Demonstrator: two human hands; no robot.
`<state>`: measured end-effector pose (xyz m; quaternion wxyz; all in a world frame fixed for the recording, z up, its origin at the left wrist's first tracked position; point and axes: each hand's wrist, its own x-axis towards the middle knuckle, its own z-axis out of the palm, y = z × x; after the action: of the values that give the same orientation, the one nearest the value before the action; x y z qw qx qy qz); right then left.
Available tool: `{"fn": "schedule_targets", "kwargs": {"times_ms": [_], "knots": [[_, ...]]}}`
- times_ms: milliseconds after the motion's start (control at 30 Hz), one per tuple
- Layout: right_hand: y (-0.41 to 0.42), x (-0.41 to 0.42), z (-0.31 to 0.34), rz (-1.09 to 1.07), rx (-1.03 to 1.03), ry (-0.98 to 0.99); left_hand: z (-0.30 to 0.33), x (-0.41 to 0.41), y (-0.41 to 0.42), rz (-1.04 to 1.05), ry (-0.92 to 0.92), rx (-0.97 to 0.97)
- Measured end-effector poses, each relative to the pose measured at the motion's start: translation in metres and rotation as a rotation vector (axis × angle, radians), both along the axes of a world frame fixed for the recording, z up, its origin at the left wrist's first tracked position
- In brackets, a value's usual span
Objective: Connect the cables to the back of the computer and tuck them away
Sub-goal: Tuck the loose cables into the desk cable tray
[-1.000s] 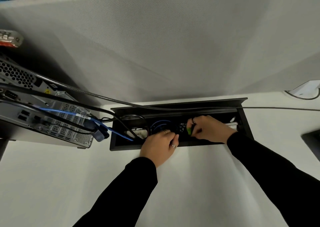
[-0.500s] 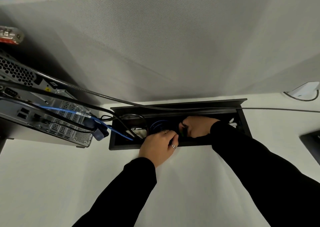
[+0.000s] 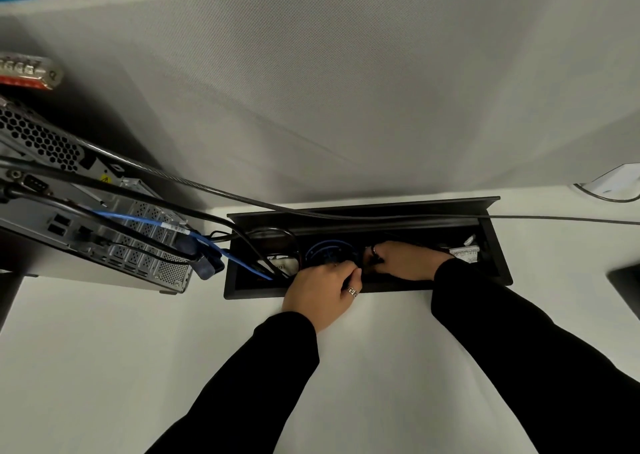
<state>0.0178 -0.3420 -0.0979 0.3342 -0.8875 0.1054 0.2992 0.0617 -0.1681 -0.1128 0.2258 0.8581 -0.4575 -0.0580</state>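
Head view: both hands point(image 3: 322, 289) inside cable tray point(image 3: 498, 263)

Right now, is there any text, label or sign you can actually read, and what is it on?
None can be read in full.
White tag in the cable tray, beside the right hand: printed lines, too blurred.
Yellow warning sticker on the computer: a sign, no legible words.
Small tag on the blue cable: too small.
Lock at far left: characters blurred.
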Motion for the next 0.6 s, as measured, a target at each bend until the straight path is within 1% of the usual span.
{"fn": "schedule_targets", "kwargs": {"times_ms": [133, 233, 267, 367, 400, 467, 533, 567, 600], "knots": [[0.001, -0.015, 0.01, -0.158, -0.034, -0.19, 0.0, -0.001, 0.003, -0.014, 0.037, -0.091], [0.008, -0.032, 0.01, -0.277, -0.187, -0.388, 0.002, -0.004, 0.013, -0.028, 0.006, -0.225], [0.013, -0.037, 0.009, -0.315, -0.208, -0.45, 0.003, -0.005, 0.02, -0.034, -0.019, -0.277], [0.034, -0.041, 0.011, -0.351, -0.129, -0.563, 0.006, -0.01, 0.044, -0.025, -0.073, -0.4], [0.043, -0.038, 0.013, -0.349, -0.106, -0.59, 0.006, -0.01, 0.054, 0.02, -0.059, -0.413], [0.061, -0.03, 0.016, -0.344, -0.075, -0.652, 0.01, -0.01, 0.072, 0.226, 0.05, -0.409], [0.077, -0.018, 0.017, -0.343, -0.028, -0.679, 0.014, -0.006, 0.084, 0.511, 0.257, -0.449], [0.083, -0.013, 0.018, -0.351, 0.012, -0.669, 0.014, -0.003, 0.086, 0.635, 0.361, -0.504], [0.088, -0.007, 0.019, -0.363, 0.054, -0.648, 0.014, 0.002, 0.088, 0.726, 0.427, -0.562]]}}
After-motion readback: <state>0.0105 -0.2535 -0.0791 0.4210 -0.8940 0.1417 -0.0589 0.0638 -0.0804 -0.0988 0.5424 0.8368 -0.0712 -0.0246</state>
